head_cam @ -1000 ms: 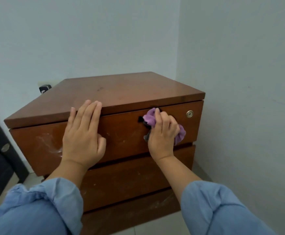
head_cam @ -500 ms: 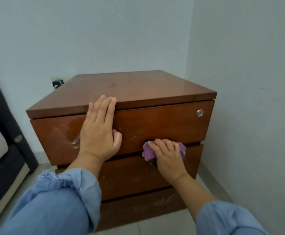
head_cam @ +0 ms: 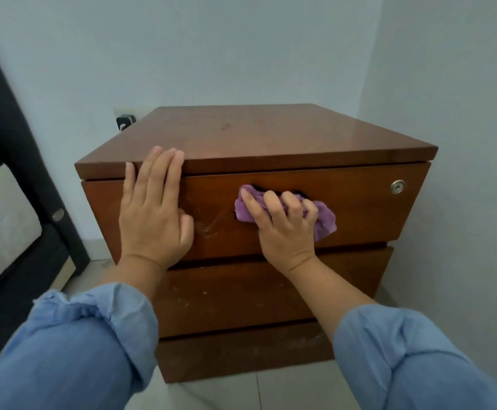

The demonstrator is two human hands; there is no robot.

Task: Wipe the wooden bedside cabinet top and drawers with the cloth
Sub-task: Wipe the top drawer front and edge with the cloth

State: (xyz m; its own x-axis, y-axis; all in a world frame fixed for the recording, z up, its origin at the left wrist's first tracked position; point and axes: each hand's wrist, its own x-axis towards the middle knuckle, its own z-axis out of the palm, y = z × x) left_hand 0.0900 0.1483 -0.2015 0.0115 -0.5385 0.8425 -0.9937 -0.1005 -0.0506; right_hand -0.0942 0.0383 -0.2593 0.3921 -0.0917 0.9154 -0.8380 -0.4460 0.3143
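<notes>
Right now, what I see from the head camera:
Cloth: I see a crumpled purple cloth [head_cam: 324, 216] with a dark edge pressed against the front of the top drawer [head_cam: 357, 208], near its middle.
Right hand: my right hand [head_cam: 285, 229] has its fingers curled over the cloth, gripping it against the drawer face.
Left hand: my left hand [head_cam: 152, 208] lies flat with straight fingers on the left part of the same drawer front, its fingertips reaching up over the front edge of the top.
Cabinet: the brown wooden bedside cabinet [head_cam: 256, 137] stands on the floor in a corner, with three drawer fronts stacked; pale smears show on the top drawer between my hands and specks on the middle drawer [head_cam: 241, 294].
Lock: a small round silver lock [head_cam: 397, 186] sits at the top drawer's upper right.
Sleeves: rolled light blue sleeves [head_cam: 99, 335] cover both forearms.
Surroundings: pale walls [head_cam: 211, 54] behind and to the right, a black plug [head_cam: 125, 122] in a wall socket behind the cabinet's left rear corner, a dark bed frame [head_cam: 19, 143] on the left, light floor tiles [head_cam: 241, 392] below.
</notes>
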